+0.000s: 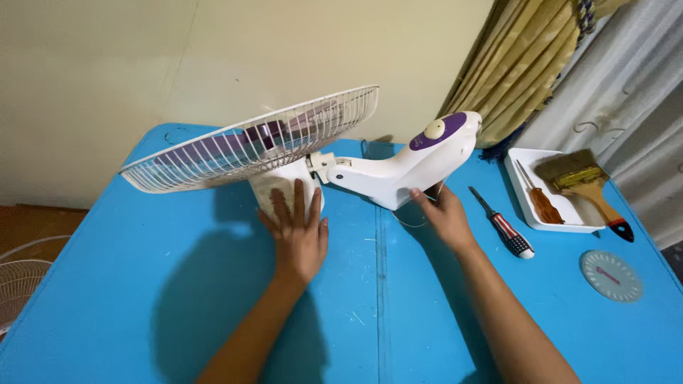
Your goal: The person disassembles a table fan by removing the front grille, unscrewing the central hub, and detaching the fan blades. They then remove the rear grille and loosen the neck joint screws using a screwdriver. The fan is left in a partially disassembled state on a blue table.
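A blue surface (142,284) carries a white fan (284,153) lying at its far middle; the left hand (299,231) presses flat, fingers spread, on the motor housing; the right hand (445,213) curls under the fan's base (427,156); right of it lie a screwdriver (504,224), a tray (523,195) and a brush (587,181).

The fan's motor housing (284,186) is largely covered by the left hand (299,231) and the grille (249,142). The right hand's (445,213) fingertips vanish under the base (405,167). A second grille (21,281) is cut off at the left edge. The curtains (569,64) run past the frame.
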